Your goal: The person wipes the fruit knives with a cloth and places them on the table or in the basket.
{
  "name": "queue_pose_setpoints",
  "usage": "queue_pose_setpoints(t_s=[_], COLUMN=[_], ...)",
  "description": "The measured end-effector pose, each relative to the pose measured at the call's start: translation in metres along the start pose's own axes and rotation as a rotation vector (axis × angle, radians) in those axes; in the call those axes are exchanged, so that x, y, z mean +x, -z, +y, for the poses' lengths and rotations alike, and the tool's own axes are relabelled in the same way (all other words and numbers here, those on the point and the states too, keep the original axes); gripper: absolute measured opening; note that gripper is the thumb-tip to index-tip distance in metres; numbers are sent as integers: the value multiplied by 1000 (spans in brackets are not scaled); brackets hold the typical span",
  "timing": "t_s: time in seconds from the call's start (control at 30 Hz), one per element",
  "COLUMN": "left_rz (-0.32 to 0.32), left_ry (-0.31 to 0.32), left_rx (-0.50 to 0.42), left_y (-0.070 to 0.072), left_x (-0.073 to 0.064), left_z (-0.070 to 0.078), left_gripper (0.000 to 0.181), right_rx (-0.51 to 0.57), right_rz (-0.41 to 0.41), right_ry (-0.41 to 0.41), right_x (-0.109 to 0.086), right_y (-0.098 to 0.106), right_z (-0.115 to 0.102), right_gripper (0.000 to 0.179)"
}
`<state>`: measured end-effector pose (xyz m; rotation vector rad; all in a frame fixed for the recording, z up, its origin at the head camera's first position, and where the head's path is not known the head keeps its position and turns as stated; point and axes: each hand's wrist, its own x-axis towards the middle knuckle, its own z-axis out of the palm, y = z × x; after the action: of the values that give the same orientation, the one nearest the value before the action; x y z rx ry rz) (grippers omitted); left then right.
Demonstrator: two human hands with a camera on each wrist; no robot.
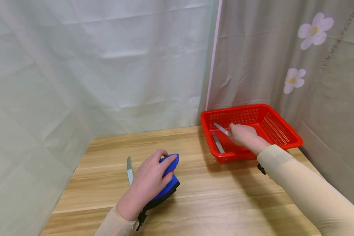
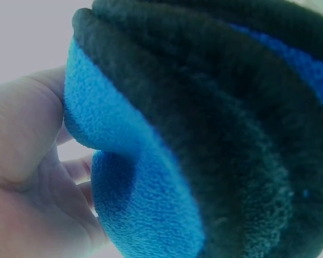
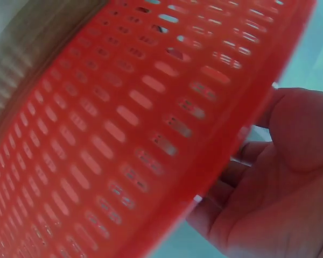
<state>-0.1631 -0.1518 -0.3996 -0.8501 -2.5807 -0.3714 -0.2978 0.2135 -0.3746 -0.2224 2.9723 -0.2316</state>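
My left hand (image 1: 148,175) pinches a folded blue cloth (image 1: 172,163) with a black edge, low over the table. The left wrist view is mostly filled by the cloth (image 2: 151,199), thumb on one side and fingers behind. At the right, my right hand (image 1: 242,133) grips a knife (image 1: 221,128) by its handle inside the red basket (image 1: 233,156), blade pointing to the back left. Below that blade lies a second knife (image 1: 218,143) along the basket's left side. In the right wrist view the basket's slotted wall (image 3: 129,115) hides the held knife.
Another knife (image 1: 129,170) with a pale handle lies on the wooden table (image 1: 106,170), just left of my left hand. Hanging curtains (image 1: 153,65) close off the back and both sides; the basket stands at the back right corner near them.
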Motion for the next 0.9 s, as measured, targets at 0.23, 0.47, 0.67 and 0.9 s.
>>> queue_pose_setpoints(t_s=[0.23, 0.47, 0.67, 0.9], left_rz=[-3, -54, -76, -78], left_ry=[2, 32, 43, 32], left_rx=[6, 3, 11, 0], left_y=[-1, -4, -6, -8], left_x=[0, 0, -1, 0], left_z=[0, 0, 0, 1], left_gripper=[49, 49, 49, 49], right_rx=[-1, 34, 36, 14], right_rz=[-32, -48, -63, -101], right_ry=[-28, -56, -73, -92], right_x=[7, 11, 13, 17], right_y=[-8, -15, -21, -28], right_z=[-1, -5, -4, -1], right_gripper=[33, 31, 27, 33])
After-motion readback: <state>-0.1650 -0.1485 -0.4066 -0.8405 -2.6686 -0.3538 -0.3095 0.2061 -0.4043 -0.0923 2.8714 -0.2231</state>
